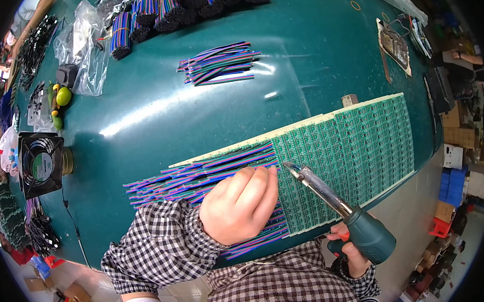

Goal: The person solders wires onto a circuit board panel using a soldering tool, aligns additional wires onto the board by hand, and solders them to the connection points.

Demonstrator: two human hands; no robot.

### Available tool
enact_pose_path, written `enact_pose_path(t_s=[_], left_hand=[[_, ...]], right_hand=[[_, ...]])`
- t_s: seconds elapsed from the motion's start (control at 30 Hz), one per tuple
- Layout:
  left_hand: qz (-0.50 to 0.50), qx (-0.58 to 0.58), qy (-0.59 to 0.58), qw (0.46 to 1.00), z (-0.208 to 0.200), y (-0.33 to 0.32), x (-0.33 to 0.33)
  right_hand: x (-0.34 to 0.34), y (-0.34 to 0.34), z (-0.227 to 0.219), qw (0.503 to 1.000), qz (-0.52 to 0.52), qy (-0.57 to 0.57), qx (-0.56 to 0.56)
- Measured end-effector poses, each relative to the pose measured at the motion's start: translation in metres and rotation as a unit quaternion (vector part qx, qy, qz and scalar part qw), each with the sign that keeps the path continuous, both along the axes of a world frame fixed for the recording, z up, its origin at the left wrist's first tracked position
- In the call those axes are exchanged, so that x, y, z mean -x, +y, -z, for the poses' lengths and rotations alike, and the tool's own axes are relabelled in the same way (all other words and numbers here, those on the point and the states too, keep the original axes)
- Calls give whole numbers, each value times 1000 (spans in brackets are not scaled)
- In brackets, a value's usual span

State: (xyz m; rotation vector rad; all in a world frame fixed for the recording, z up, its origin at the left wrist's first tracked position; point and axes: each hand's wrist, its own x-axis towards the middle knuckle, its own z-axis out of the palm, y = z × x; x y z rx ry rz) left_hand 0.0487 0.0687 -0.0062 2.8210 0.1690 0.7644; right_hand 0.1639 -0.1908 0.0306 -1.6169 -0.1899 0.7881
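- Dark green, glossy work table (140, 115) fills most of my view, with white glare streaking across it beyond the fingers.
- Left hand (240, 206), with a black-and-white checked sleeve (167, 244) behind it: the fingers are bent in close together over the work. Their undersides are hidden from me, so I cannot tell whether they pinch a wire.
- Right hand (355, 256): the fingers wrap around the grip of a dark green soldering iron with a metal barrel (372, 234). Its tip points up and left, near the left fingertips.
- Overlapping flat panels of small green circuit boards with cream edges (372, 143) spread to the right of the left fingers.
- Thin ribbon wires striped blue, red, green and black (199, 173) lie in rows under the left fingers and away to their left, ends meeting the boards.
- Progress, as I judge it: the strip beside the left fingers is largely wired; every column right of them looks bare, so much remains. Individual joints are too small to check.
- Beyond the fingers sit a loose pile of similar striped wires (220, 64) and, farther off, thick tied bundles (150, 7), apparently supply not yet used.
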Motion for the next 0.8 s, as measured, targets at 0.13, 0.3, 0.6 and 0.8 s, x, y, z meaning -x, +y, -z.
enact_pose_path(t_s=[0.13,0.3,0.6,0.8], left_hand=[[-1,1,-3,1000,0,1,-1],[-7,1,-7,1000,0,-1,-1],[1,-17,0,1000,1,1,7],[24,-43,13,999,3,5,0]], right_hand=[[0,0,-1,1000,7,0,4],[0,-6,4,1000,-13,-21,12],[5,-8,7,999,-18,-27,11],[-3,-14,14,999,-15,-31,-20]])
